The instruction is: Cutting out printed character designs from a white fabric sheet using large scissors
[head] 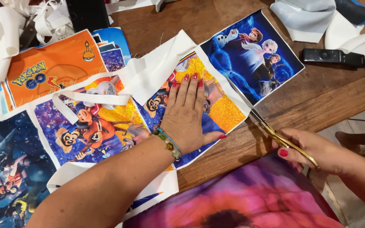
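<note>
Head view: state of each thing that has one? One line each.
left hand: open, pressed flat on the printed fabric sheet
right hand: shut on gold scissors
gold scissors: blades at the white strip between two prints
printed fabric sheet: flat on the wooden table, partly cut
black remote: lying flat, untouched

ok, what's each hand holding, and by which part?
Right hand holds gold scissors by the handles. Left hand grips nothing; it lies flat, pressing on the printed fabric.
</note>
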